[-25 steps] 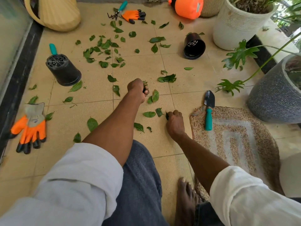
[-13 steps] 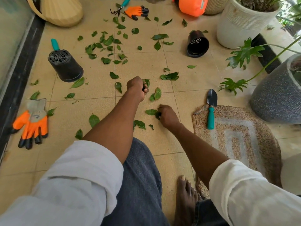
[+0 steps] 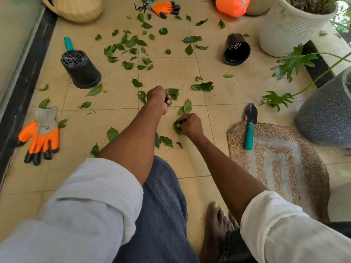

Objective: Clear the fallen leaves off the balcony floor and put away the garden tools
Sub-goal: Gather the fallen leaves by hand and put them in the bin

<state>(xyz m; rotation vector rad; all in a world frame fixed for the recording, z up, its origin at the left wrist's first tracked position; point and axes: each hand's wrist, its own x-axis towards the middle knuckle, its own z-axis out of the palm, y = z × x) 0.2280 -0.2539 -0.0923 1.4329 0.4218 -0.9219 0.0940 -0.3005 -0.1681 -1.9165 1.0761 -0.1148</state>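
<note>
We see scattered green fallen leaves [image 3: 131, 42] across the beige tiled balcony floor [image 3: 117, 120], thickest at the far middle, too many to count exactly. Our right hand [image 3: 190, 124] is down at the floor with its fingers [image 3: 178, 125] pinched on one broad green leaf [image 3: 177, 128] directly beneath it. Our left hand [image 3: 158, 99], just beyond, is closed in a fist around a small bunch of gathered green leaves [image 3: 173, 93] poking out past the knuckles. Two more leaves lie touching each other between the hands.

A black-bladed trowel with a teal handle [image 3: 249, 126] lies to the right, its handle on a woven oval doormat [image 3: 279, 164]. A second teal handle [image 3: 68, 43] shows behind one of two tipped black plastic nursery pots [image 3: 80, 70]; the other black pot [image 3: 236, 49] lies on its side at the far right. We count two orange and grey gardening gloves: one [image 3: 40, 135] at the left, one [image 3: 165, 8] at the far edge beside a small black hand rake [image 3: 141, 6]. A white ribbed planter [image 3: 288, 27] and a speckled grey planter [image 3: 326, 118] stand at the right. No writing is readable.
</note>
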